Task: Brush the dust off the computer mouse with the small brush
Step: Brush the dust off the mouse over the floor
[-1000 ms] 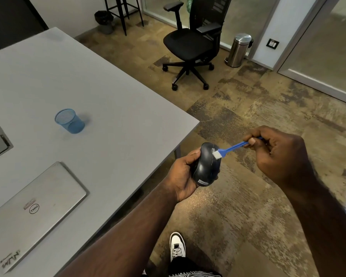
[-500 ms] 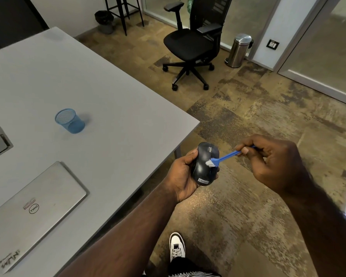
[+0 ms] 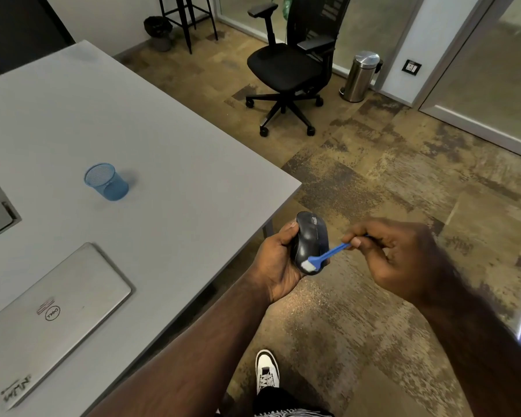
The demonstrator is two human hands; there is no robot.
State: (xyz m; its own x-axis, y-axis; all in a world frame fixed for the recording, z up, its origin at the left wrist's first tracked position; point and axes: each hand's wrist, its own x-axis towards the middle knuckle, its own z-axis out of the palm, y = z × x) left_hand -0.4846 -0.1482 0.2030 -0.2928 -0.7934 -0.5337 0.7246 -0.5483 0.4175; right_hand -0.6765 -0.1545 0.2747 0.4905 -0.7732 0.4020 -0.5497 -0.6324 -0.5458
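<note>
A black computer mouse point(image 3: 309, 236) is held upright in my left hand point(image 3: 278, 263), out over the floor just past the table's corner. My right hand point(image 3: 394, 255) pinches the handle of a small blue brush point(image 3: 328, 254). The brush's white bristles press on the lower end of the mouse's top face, near my left palm. The far end of the brush handle is hidden in my right fingers.
The grey table point(image 3: 163, 164) to the left carries a blue mesh cup point(image 3: 107, 182) and a closed silver laptop point(image 3: 48, 320). A black office chair point(image 3: 289, 70) and a steel bin point(image 3: 360, 76) stand on the carpet behind. My white shoe point(image 3: 266, 371) shows below.
The brush has swept down the mouse from its upper end to its lower end. My right hand has moved left and down with it. The left hand holds still.
</note>
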